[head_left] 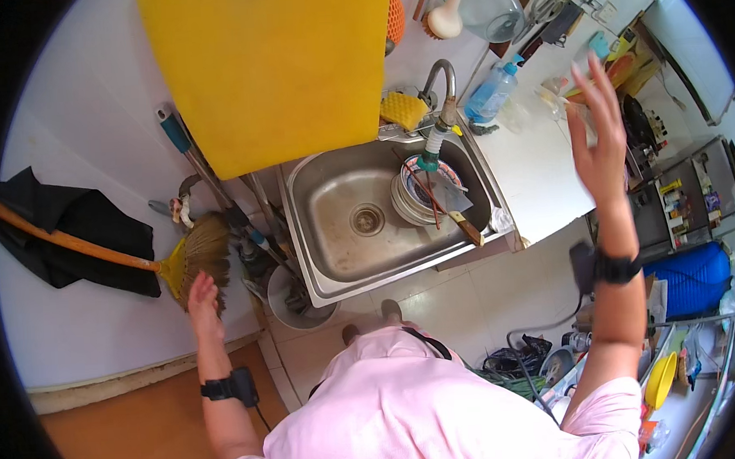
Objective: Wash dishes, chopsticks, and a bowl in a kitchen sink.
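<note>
A steel sink (pixel 339 231) sits ahead of me, holding stacked bowls (pixel 407 203) with thin red sticks and a wooden-handled knife (pixel 471 230) on them. A faucet (pixel 444 78) arches above them. My left hand (pixel 205 304), fingers loosely bent and apart, is at the straw broom head (pixel 205 249); whether it touches the bristles I cannot tell. My right hand (pixel 599 137) is raised above the white counter (pixel 530 189), fingers spread and holding nothing. A blue soap bottle (pixel 489 93) and a yellow sponge (pixel 403 111) stand behind the sink.
A big yellow board (pixel 266 70) leans behind the sink. Poles (pixel 218 187) and a bucket (pixel 301 314) with things inside are at the sink's left. On the right are a cluttered metal shelf (pixel 690 203), a blue plastic container (pixel 690 281) and a yellow basin (pixel 661 381).
</note>
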`<action>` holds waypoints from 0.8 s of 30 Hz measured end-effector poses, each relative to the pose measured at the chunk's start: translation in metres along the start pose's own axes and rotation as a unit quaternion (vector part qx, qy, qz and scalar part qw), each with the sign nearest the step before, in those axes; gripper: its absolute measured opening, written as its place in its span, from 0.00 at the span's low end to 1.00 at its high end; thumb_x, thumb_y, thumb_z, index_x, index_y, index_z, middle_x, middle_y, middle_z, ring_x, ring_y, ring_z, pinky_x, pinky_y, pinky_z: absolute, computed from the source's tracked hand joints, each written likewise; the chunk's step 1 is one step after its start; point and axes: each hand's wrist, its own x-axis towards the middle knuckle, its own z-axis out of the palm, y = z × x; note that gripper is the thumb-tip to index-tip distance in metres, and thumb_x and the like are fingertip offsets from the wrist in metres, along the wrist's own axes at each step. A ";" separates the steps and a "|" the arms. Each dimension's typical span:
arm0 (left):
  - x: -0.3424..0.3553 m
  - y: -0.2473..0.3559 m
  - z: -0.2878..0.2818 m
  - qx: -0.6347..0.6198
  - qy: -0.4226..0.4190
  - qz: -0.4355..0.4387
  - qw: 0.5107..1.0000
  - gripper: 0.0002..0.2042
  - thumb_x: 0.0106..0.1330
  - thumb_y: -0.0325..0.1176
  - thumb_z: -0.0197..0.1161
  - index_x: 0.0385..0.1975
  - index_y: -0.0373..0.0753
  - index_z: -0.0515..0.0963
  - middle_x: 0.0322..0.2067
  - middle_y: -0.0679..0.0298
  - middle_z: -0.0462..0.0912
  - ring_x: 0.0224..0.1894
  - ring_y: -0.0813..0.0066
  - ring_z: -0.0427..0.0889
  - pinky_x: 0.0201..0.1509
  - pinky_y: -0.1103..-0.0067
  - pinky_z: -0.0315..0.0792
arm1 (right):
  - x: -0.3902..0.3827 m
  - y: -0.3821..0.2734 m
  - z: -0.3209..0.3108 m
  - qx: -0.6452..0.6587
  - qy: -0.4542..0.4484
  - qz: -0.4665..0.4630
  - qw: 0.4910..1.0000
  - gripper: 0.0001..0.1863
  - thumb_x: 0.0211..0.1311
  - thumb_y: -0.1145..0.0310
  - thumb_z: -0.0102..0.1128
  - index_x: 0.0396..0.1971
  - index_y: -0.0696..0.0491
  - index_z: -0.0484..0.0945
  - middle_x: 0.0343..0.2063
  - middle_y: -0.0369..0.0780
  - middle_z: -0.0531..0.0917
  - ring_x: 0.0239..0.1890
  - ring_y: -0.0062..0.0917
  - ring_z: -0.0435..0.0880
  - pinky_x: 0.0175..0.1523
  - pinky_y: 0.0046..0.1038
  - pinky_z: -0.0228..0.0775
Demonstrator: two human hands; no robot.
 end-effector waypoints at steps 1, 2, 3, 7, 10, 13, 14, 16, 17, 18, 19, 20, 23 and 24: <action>-0.006 -0.015 -0.002 0.013 0.007 -0.020 1.000 0.21 0.56 0.31 0.55 0.51 0.47 0.65 0.46 0.68 0.69 0.45 0.79 0.66 0.52 0.81 0.55 | -0.030 -0.004 -0.002 0.004 -0.021 0.059 0.998 0.22 0.50 0.80 0.49 0.49 0.51 0.67 0.54 0.44 0.63 0.56 0.35 0.62 0.55 0.30 0.56; -0.010 -0.027 -0.004 0.026 0.012 -0.039 0.999 0.21 0.55 0.35 0.57 0.51 0.48 0.66 0.45 0.69 0.70 0.41 0.80 0.68 0.51 0.82 0.57 | -0.062 -0.005 -0.004 0.013 -0.032 0.114 0.993 0.22 0.49 0.81 0.49 0.48 0.52 0.68 0.54 0.44 0.63 0.56 0.36 0.62 0.56 0.30 0.56; -0.002 -0.027 -0.008 0.032 -0.002 -0.025 0.999 0.21 0.55 0.35 0.57 0.51 0.48 0.66 0.45 0.69 0.70 0.41 0.80 0.68 0.51 0.82 0.57 | -0.103 -0.009 -0.007 0.001 -0.041 0.191 0.981 0.21 0.49 0.81 0.49 0.47 0.53 0.68 0.54 0.45 0.63 0.56 0.37 0.61 0.56 0.30 0.55; -0.021 -0.034 0.010 0.049 0.003 -0.067 0.997 0.19 0.55 0.43 0.59 0.47 0.48 0.70 0.44 0.73 0.70 0.43 0.81 0.67 0.50 0.82 0.57 | -0.228 -0.037 -0.018 -0.037 -0.107 0.383 0.917 0.22 0.48 0.80 0.49 0.47 0.52 0.68 0.54 0.47 0.61 0.57 0.38 0.60 0.58 0.32 0.54; -0.020 -0.030 0.027 0.041 -0.007 -0.059 0.997 0.14 0.57 0.37 0.56 0.42 0.40 0.72 0.44 0.66 0.71 0.47 0.77 0.67 0.52 0.80 0.57 | -0.276 -0.066 -0.013 -0.004 -0.156 0.470 0.869 0.22 0.46 0.81 0.50 0.46 0.53 0.69 0.54 0.47 0.62 0.56 0.39 0.60 0.57 0.32 0.55; -0.012 -0.030 0.050 0.031 -0.098 -0.005 0.995 0.16 0.56 0.44 0.57 0.38 0.41 0.75 0.37 0.70 0.75 0.39 0.82 0.69 0.47 0.84 0.58 | -0.289 -0.073 -0.006 0.028 -0.188 0.501 0.844 0.21 0.45 0.80 0.51 0.45 0.53 0.69 0.53 0.47 0.63 0.56 0.39 0.60 0.57 0.31 0.55; -0.014 -0.027 0.063 0.055 -0.114 -0.002 0.992 0.15 0.56 0.45 0.56 0.36 0.40 0.75 0.36 0.70 0.75 0.37 0.82 0.69 0.45 0.85 0.58 | -0.289 -0.070 -0.002 0.049 -0.212 0.509 0.833 0.21 0.45 0.79 0.52 0.44 0.54 0.70 0.52 0.46 0.64 0.55 0.39 0.61 0.57 0.31 0.56; -0.029 -0.015 0.098 0.084 -0.142 0.004 0.986 0.16 0.58 0.47 0.53 0.27 0.39 0.77 0.35 0.69 0.76 0.35 0.82 0.69 0.39 0.85 0.57 | -0.289 -0.059 0.010 0.059 -0.231 0.491 0.838 0.19 0.45 0.77 0.53 0.43 0.55 0.70 0.50 0.45 0.66 0.54 0.38 0.63 0.56 0.31 0.57; -0.038 -0.009 0.115 0.085 -0.143 0.004 0.986 0.16 0.58 0.47 0.53 0.27 0.39 0.77 0.35 0.69 0.76 0.35 0.82 0.69 0.39 0.85 0.57 | -0.287 -0.052 0.019 0.073 -0.251 0.469 0.844 0.18 0.45 0.75 0.53 0.42 0.55 0.71 0.48 0.44 0.69 0.52 0.37 0.65 0.54 0.30 0.58; -0.046 -0.004 0.132 0.105 -0.173 0.000 0.979 0.17 0.59 0.48 0.51 0.25 0.39 0.76 0.35 0.68 0.76 0.35 0.81 0.69 0.40 0.85 0.57 | -0.283 -0.045 0.028 0.074 -0.251 0.469 0.843 0.18 0.45 0.75 0.53 0.42 0.55 0.71 0.48 0.44 0.69 0.52 0.37 0.65 0.54 0.30 0.58; -0.051 0.000 0.146 0.124 -0.201 -0.001 0.972 0.18 0.59 0.48 0.50 0.23 0.39 0.76 0.35 0.68 0.77 0.35 0.80 0.69 0.40 0.85 0.56 | -0.277 -0.038 0.041 0.082 -0.272 0.440 0.852 0.18 0.45 0.74 0.54 0.41 0.56 0.71 0.45 0.43 0.71 0.49 0.36 0.66 0.53 0.31 0.59; -0.052 -0.006 0.160 0.127 -0.226 0.024 0.965 0.20 0.60 0.48 0.48 0.18 0.38 0.75 0.36 0.66 0.77 0.35 0.78 0.69 0.40 0.84 0.57 | -0.271 -0.031 0.055 0.090 -0.292 0.409 0.860 0.17 0.45 0.72 0.54 0.40 0.56 0.72 0.42 0.42 0.73 0.47 0.35 0.68 0.51 0.31 0.61; -0.063 -0.023 0.215 0.147 -0.285 -0.007 0.947 0.14 0.61 0.41 0.50 0.25 0.36 0.76 0.37 0.64 0.76 0.37 0.79 0.70 0.41 0.82 0.61 | -0.276 -0.007 0.108 0.073 -0.328 0.349 0.875 0.18 0.45 0.67 0.55 0.38 0.56 0.72 0.34 0.42 0.76 0.42 0.34 0.70 0.48 0.31 0.62; -0.066 -0.030 0.233 0.149 -0.272 -0.007 0.951 0.14 0.61 0.41 0.50 0.25 0.36 0.76 0.37 0.64 0.76 0.37 0.79 0.70 0.41 0.82 0.61 | -0.271 -0.002 0.125 0.064 -0.369 0.319 0.871 0.20 0.44 0.65 0.55 0.40 0.57 0.71 0.33 0.42 0.76 0.42 0.34 0.69 0.47 0.30 0.63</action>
